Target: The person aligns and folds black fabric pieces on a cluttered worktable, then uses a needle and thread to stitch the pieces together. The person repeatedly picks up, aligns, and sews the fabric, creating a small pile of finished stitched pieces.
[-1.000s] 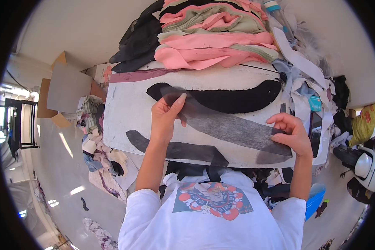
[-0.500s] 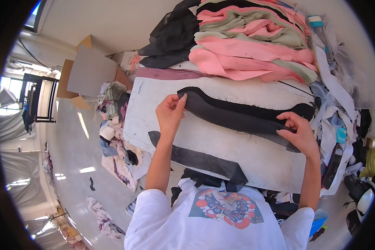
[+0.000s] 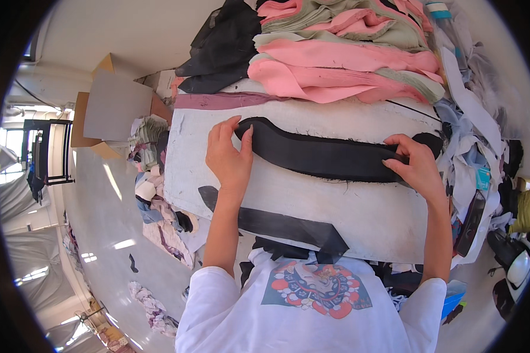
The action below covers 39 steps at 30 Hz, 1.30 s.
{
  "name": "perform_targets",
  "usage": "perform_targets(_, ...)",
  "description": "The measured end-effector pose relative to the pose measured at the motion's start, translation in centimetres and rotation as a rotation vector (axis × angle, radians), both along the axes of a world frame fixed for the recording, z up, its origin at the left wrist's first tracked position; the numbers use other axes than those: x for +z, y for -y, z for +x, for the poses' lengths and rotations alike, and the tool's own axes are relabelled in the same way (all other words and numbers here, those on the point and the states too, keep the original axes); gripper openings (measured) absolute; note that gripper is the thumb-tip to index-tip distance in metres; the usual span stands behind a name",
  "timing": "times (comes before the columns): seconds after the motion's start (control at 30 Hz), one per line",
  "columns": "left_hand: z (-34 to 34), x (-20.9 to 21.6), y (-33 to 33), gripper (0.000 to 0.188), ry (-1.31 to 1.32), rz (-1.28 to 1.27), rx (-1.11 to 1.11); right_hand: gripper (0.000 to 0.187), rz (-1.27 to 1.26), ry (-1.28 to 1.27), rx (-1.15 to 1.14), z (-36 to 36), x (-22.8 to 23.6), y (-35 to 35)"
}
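Observation:
A curved black fabric strip (image 3: 324, 154) with frayed edges lies across the pale tabletop, a thin dark grey layer covering most of it. My left hand (image 3: 228, 154) pinches its left end between thumb and fingers. At the right end, my right hand (image 3: 417, 167) grips the strip's layers with thumb and fingertips. Past that hand a dark end of cloth (image 3: 430, 143) sticks out. Closer to me, a separate sheer black strip (image 3: 282, 225) runs along the table's near edge, its right end folded down over the edge.
Pink and grey-green cloth (image 3: 347, 70) is piled at the back, with black sheer fabric (image 3: 224, 53) to its left. White scraps (image 3: 471, 126) and a clear bottle (image 3: 447, 29) line the right side. An open cardboard box (image 3: 115, 106) stands left, near scraps (image 3: 159, 200).
The grey layer has moved up over the black strip, so their edges now nearly line up. My left hand has shifted onto the strip's tip. The whole view has tilted slightly.

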<state>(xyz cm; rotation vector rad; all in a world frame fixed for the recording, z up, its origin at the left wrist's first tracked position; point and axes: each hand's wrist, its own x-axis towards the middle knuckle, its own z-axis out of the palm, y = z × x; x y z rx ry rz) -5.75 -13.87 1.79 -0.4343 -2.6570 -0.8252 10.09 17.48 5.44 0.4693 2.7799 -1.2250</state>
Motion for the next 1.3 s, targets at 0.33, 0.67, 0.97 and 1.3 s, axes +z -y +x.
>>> perform_targets(0.33, -0.1, -1.9, -1.8, 0.051, 0.026, -0.429, -0.474, 0.046, 0.186, 0.026, 0.029, 0.2, -0.6, -0.5)
perform_targets(0.67, 4.1, -0.3, -9.3, 0.062, -0.026, -0.402, -0.804, 0.056, 0.206, 0.061, 0.050, 0.3, -0.9, -0.9)
perform_targets(0.97, 4.2, -1.3, -9.9, 0.070, 0.035, -0.482, -0.839, 0.052, -0.395, 0.036, -0.349, 5.3, -0.1, -7.2)
perform_targets(1.3, 4.2, -1.0, -9.9, 0.072, 0.030, -0.527, -0.853, 0.047, -0.157, -0.105, -0.394, 5.5, -2.4, -7.4)
